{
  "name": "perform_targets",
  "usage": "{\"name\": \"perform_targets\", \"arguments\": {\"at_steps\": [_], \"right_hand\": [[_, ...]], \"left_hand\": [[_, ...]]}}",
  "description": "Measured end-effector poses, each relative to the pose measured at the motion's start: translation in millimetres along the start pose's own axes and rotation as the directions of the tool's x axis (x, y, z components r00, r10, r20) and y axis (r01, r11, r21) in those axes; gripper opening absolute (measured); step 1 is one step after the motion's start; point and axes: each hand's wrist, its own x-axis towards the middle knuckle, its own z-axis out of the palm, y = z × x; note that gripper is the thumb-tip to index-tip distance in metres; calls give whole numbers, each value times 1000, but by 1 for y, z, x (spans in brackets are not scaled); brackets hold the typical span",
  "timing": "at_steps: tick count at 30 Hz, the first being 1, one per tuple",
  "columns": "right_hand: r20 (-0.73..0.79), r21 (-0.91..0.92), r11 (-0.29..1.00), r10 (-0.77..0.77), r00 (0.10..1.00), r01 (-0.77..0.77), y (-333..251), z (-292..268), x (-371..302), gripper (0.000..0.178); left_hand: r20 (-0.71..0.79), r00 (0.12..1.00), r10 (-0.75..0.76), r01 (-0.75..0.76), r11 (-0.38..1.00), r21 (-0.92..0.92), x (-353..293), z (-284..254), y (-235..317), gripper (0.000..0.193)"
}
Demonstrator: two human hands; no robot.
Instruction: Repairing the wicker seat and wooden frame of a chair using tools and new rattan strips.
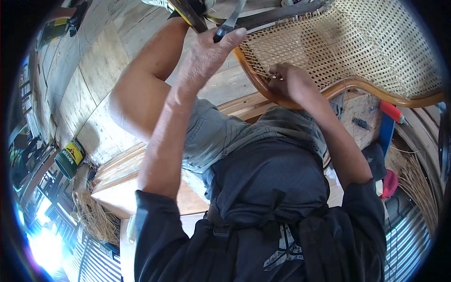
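Observation:
My left hand (206,56) is closed round the black handle of a knife (224,32), its metal blade pointing up and away from me. Below and to the right of it, my right hand (290,83) rests at the near left edge of a woven cane panel (300,49). Its fingers are curled against the weave, and what they pinch, if anything, is too small to make out. A glossy brown curved wooden frame (253,75) borders the panel, which leans over my lap. Loose strand ends stick out along the panel's left edge.
A dark bar with a yellow edge (188,13) lies beyond my left hand. On the left stand a green and yellow can (70,159) and a bundle of cane strands (96,218). A red-handled tool (391,112) and more strands (419,185) are on the right.

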Motion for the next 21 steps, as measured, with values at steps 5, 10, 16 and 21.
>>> {"name": "perform_targets", "arguments": {"at_steps": [5, 10, 16, 21], "right_hand": [[-134, -42, 997, -72, 988, 67, 7, 17, 2, 19], [-143, -45, 996, -86, 986, 80, 4, 15, 0, 16], [-167, 110, 990, -68, 984, 87, 14, 15, 4, 11], [-104, 467, 879, 165, 981, -98, 18, 3, -6, 10]], "left_hand": [[62, 896, 439, -438, 852, 287, 22, -17, 4, 45], [329, 770, 547, -632, 725, 274, 64, -5, -13, 37], [748, 663, 20, -499, 757, 422, 100, 11, 3, 28], [766, 620, -171, -500, 666, 553, 98, 35, 20, 21]]}}
